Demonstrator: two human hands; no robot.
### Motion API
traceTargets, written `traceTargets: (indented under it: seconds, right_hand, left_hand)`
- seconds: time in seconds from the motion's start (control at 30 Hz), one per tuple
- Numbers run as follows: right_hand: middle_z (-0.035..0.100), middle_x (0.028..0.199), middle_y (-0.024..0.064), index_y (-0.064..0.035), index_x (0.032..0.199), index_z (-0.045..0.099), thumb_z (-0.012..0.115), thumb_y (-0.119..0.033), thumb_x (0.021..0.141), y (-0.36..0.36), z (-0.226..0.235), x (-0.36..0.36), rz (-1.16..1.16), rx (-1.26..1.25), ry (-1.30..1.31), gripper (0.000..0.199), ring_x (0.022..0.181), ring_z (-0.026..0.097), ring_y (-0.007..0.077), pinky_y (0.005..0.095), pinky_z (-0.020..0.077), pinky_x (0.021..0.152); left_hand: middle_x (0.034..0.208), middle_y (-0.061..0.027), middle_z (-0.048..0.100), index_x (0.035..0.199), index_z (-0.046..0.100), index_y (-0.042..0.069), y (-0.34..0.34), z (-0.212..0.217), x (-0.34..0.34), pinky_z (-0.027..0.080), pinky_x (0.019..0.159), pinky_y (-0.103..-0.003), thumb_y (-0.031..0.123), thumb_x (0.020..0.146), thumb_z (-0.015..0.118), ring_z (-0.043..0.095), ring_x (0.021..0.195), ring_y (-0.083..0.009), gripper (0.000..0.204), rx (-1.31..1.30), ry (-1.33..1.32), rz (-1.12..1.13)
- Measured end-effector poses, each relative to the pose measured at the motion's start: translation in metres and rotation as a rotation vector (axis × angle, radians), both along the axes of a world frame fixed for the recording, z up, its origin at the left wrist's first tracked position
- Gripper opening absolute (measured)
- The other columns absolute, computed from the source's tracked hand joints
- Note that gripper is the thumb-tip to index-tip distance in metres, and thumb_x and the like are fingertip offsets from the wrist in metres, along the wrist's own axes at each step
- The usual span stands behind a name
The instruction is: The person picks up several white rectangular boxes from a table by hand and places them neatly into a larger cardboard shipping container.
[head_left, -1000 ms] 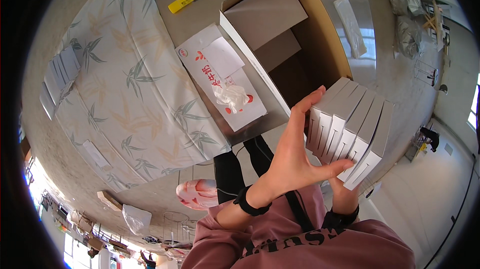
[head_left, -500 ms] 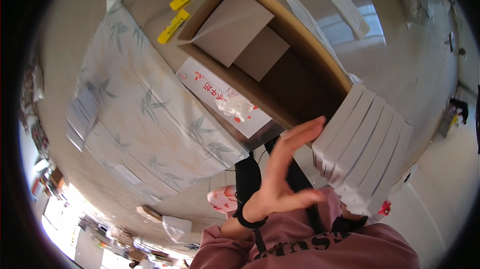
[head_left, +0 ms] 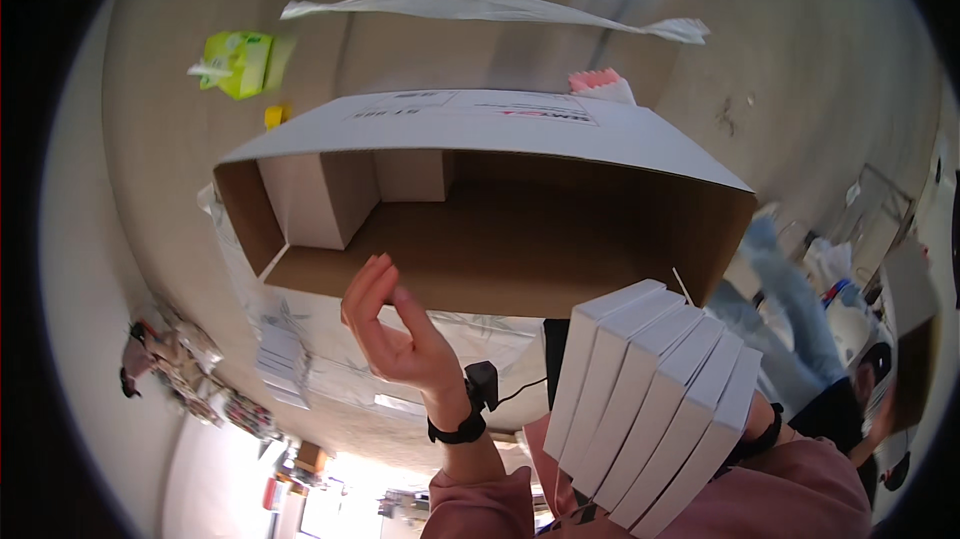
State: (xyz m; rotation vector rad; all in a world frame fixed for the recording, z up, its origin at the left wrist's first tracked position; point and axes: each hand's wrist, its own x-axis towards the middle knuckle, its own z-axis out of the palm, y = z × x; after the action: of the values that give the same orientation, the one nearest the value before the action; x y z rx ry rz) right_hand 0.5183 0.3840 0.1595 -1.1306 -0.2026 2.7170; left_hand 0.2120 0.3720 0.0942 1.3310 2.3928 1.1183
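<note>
A long open carton (head_left: 480, 129), white outside and brown inside, lies across the middle. Two white boxes stand in its left end, a larger box (head_left: 298, 201) and a smaller box (head_left: 412, 175). My left hand (head_left: 395, 334) hovers at the carton's near edge, left of centre, empty, with its fingers slightly curled and the thumb apart. To the right, a fanned stack of several slim white boxes (head_left: 650, 404) is held up before the carton's near right corner. My right hand is hidden behind that stack and supports it; only the wrist with a black band (head_left: 765, 434) shows.
Beyond the carton lie a green soft packet (head_left: 238, 64), a white plastic strip (head_left: 490, 6) and a pink-and-white packet (head_left: 602, 86). A leaf-patterned cloth (head_left: 335, 364) and more white boxes (head_left: 283, 367) are at near left. A person in jeans (head_left: 790, 309) and another carton (head_left: 912, 314) are at right.
My view has turned, so the carton now lies crosswise. My left hand has moved left, away from the stack of white boxes, which my right hand still holds.
</note>
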Motion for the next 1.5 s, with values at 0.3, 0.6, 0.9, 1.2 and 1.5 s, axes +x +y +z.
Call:
traceTargets:
  seconds: [0.3, 0.6, 0.9, 1.2, 1.5]
  right_hand:
    - [0.041, 0.133, 0.0099, -0.0038, 0.144, 0.013, 0.092, -0.016, 0.044, -0.028, 0.000, 0.010, -0.124, -0.117, 0.105, 0.128, 0.122, 0.040, 0.0181, 0.0363, 0.0360, 0.100]
    - [0.036, 0.136, 0.0094, -0.0032, 0.145, 0.013, 0.091, -0.021, 0.048, -0.038, 0.001, 0.011, -0.201, -0.320, 0.121, 0.126, 0.124, 0.037, 0.0183, 0.0369, 0.0316, 0.103]
    - [0.047, 0.129, 0.0092, -0.0021, 0.140, 0.028, 0.087, -0.029, 0.054, -0.030, 0.018, 0.007, -0.240, -0.281, -0.043, 0.108, 0.119, 0.045, 0.0195, 0.0356, 0.0379, 0.098]
    - [0.056, 0.122, 0.0094, -0.0016, 0.133, 0.041, 0.077, -0.041, 0.069, 0.012, 0.021, -0.037, -0.410, -0.145, -0.234, 0.083, 0.111, 0.054, 0.0200, 0.0347, 0.0448, 0.093]
    - [0.059, 0.120, 0.0108, -0.0022, 0.129, 0.047, 0.063, -0.047, 0.081, 0.061, -0.020, -0.112, -0.202, 0.129, -0.105, 0.067, 0.105, 0.061, 0.0230, 0.0359, 0.0503, 0.089]
  left_hand:
    - [0.098, -0.0080, 0.065, 0.089, 0.064, 0.000, 0.008, -0.016, 0.011, 0.039, 0.085, -0.034, -0.008, 0.079, 0.045, 0.055, 0.094, -0.0200, 0.023, -0.139, 0.186, -0.020]
    - [0.099, -0.0096, 0.064, 0.086, 0.063, -0.001, 0.006, -0.024, 0.012, 0.041, 0.088, -0.034, -0.002, 0.077, 0.038, 0.055, 0.095, -0.0200, 0.027, -0.126, 0.230, -0.051]
    - [0.096, -0.0042, 0.066, 0.087, 0.066, 0.004, 0.011, -0.015, 0.011, 0.033, 0.089, -0.034, -0.003, 0.081, 0.047, 0.054, 0.092, -0.0180, 0.021, -0.119, 0.210, 0.005]
    - [0.119, -0.0128, 0.056, 0.099, 0.063, 0.002, -0.009, 0.001, 0.001, 0.036, 0.094, -0.042, -0.002, 0.078, 0.058, 0.049, 0.113, -0.0285, 0.021, -0.075, 0.121, 0.068]
    - [0.144, -0.0171, 0.029, 0.144, 0.020, 0.006, -0.037, -0.009, 0.021, 0.028, 0.105, -0.048, 0.000, 0.079, 0.065, 0.031, 0.132, -0.0323, 0.079, 0.170, -0.659, 0.446]
